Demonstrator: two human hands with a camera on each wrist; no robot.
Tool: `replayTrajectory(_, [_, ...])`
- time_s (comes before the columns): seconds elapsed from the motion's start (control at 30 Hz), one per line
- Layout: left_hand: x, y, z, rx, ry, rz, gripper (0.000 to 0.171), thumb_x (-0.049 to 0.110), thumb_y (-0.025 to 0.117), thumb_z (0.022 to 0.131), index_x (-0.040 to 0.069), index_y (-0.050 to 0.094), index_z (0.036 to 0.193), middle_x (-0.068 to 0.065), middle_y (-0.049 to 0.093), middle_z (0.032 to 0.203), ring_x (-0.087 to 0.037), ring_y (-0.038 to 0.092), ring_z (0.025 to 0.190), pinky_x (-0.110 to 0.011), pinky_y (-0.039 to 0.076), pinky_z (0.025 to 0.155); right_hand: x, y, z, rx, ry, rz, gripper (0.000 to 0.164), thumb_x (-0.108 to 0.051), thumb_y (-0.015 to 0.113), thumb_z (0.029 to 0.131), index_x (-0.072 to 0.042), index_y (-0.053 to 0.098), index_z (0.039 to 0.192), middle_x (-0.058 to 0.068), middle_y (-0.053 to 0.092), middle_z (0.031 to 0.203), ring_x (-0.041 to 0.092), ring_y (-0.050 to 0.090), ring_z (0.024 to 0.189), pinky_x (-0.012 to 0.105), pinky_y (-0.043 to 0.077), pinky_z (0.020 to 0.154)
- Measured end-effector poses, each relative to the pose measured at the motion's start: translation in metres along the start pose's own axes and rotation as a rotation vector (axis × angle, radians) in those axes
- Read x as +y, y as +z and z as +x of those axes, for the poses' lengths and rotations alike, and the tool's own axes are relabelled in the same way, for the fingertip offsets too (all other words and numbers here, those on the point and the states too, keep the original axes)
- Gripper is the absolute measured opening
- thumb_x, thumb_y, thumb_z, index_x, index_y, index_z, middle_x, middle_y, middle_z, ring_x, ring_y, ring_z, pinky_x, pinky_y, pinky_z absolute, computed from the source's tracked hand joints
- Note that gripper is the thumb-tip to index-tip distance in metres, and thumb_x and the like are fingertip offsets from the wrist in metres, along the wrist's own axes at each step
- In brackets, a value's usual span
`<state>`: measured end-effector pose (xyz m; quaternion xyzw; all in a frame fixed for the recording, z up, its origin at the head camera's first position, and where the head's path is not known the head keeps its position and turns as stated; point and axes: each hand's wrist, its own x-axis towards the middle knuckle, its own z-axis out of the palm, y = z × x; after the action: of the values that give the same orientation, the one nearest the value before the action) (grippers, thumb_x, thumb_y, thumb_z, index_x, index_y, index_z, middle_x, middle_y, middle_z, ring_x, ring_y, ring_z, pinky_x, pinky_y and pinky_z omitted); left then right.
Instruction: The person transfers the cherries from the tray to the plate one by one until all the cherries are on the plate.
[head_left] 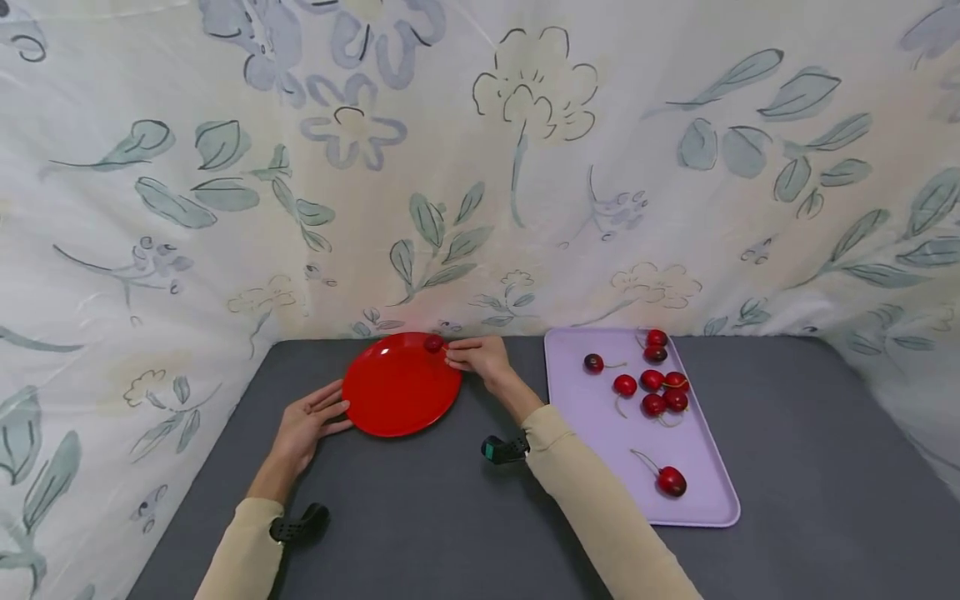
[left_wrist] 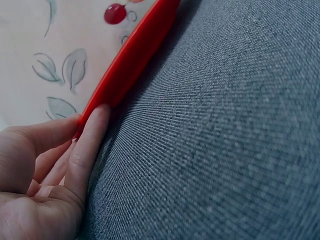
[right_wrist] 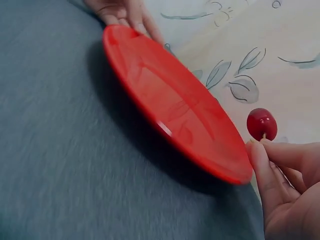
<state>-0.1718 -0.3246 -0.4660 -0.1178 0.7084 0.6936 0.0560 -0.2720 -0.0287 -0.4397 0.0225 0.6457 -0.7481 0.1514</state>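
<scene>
A round red plate (head_left: 401,385) sits toward the back of the table, left of centre. My left hand (head_left: 306,423) holds its left rim, and the left wrist view shows the rim between thumb and fingers (left_wrist: 82,155). At the plate's far right edge, my right hand (head_left: 483,360) pinches a dark red cherry (right_wrist: 262,124) by its stem. The cherry is held up above the rim in the right wrist view. The plate's surface (right_wrist: 170,100) bears no fruit.
To the right lies a lilac tray (head_left: 600,433) with several cherries (head_left: 652,381) grouped at its back and a single cherry (head_left: 671,481) nearer the front. Behind the dark grey table (head_left: 420,517) hangs a floral cloth (head_left: 450,150).
</scene>
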Motion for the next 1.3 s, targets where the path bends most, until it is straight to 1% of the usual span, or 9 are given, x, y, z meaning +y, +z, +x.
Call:
replayTrajectory(0.07, [-0.001,0.001,0.000,-0.008,0.002,-0.002,0.059,0.010,0.060,0.098,0.003,0.035,0.151,-0.021,0.036,0.151,-0.002,0.065,0.101,-0.032,0.058,0.085,0.001,0.005,0.003,0.015,0.020,0.000,0.023,0.005,0.069,0.088,0.013,0.069,0.110,0.023,0.072,0.098,0.020,0.073,0.078,0.030,0.060,0.076])
replayTrajectory(0.2, [-0.002,0.001,0.000,-0.018,0.005,-0.012,0.060,0.011,0.062,0.097,0.003,0.035,0.151,-0.021,0.037,0.152,-0.003,0.065,0.103,-0.033,0.057,0.086,0.003,0.018,0.007,0.047,0.020,-0.026,0.021,0.003,0.069,0.088,0.011,0.070,0.107,0.023,0.072,0.098,0.022,0.073,0.081,0.029,0.060,0.075])
replayTrajectory(0.47, [-0.001,-0.003,-0.002,-0.006,0.008,-0.014,0.060,0.010,0.061,0.098,0.003,0.035,0.151,-0.021,0.036,0.152,-0.002,0.065,0.102,-0.032,0.058,0.086,0.005,0.050,0.012,0.087,-0.035,-0.234,0.015,0.000,0.071,0.088,0.008,0.074,0.100,0.020,0.073,0.093,0.023,0.073,0.077,0.028,0.061,0.068])
replayTrajectory(0.6, [-0.002,-0.004,-0.001,-0.014,0.024,-0.007,0.061,0.012,0.063,0.097,0.001,0.035,0.151,-0.022,0.036,0.151,-0.003,0.065,0.103,-0.032,0.058,0.086,0.008,0.060,0.014,0.124,-0.077,-0.300,0.012,-0.001,0.072,0.087,0.007,0.075,0.096,0.019,0.073,0.087,0.022,0.073,0.073,0.027,0.061,0.064])
replayTrajectory(0.73, [-0.006,-0.002,-0.001,-0.012,0.037,-0.002,0.061,0.011,0.064,0.096,0.000,0.037,0.150,-0.023,0.037,0.151,-0.003,0.065,0.103,-0.032,0.058,0.086,0.018,0.068,0.012,0.140,-0.110,-0.359,0.010,-0.002,0.074,0.085,0.005,0.077,0.092,0.015,0.074,0.083,0.019,0.072,0.067,0.025,0.060,0.062])
replayTrajectory(0.9, [-0.011,0.002,-0.003,0.000,0.054,0.001,0.058,0.008,0.062,0.097,-0.002,0.037,0.149,-0.024,0.038,0.150,-0.003,0.065,0.101,-0.032,0.059,0.084,0.028,0.078,0.009,0.152,-0.101,-0.321,0.011,-0.003,0.076,0.085,0.004,0.077,0.092,0.014,0.074,0.081,0.018,0.072,0.066,0.024,0.060,0.063])
replayTrajectory(1.03, [-0.014,0.004,-0.003,0.003,0.057,-0.008,0.058,0.006,0.062,0.096,-0.002,0.038,0.148,-0.025,0.039,0.149,-0.004,0.066,0.101,-0.033,0.059,0.084,0.033,0.083,0.009,0.187,-0.099,-0.287,0.010,-0.003,0.075,0.085,0.004,0.077,0.092,0.014,0.074,0.082,0.019,0.072,0.067,0.026,0.061,0.065])
replayTrajectory(1.17, [-0.014,0.004,-0.001,0.004,0.053,-0.021,0.058,0.005,0.062,0.096,-0.002,0.038,0.148,-0.024,0.039,0.149,-0.006,0.067,0.100,-0.034,0.059,0.083,0.036,0.084,0.013,0.201,-0.109,-0.296,0.008,-0.003,0.075,0.085,0.002,0.078,0.090,0.012,0.074,0.081,0.017,0.072,0.067,0.026,0.061,0.065])
replayTrajectory(1.3, [-0.011,0.001,-0.001,0.014,0.053,-0.014,0.057,0.004,0.061,0.096,-0.002,0.038,0.148,-0.024,0.040,0.149,-0.007,0.067,0.100,-0.034,0.059,0.083,0.037,0.088,0.016,0.191,-0.139,-0.345,0.006,-0.005,0.076,0.085,-0.001,0.079,0.089,0.010,0.074,0.079,0.015,0.071,0.065,0.025,0.061,0.065])
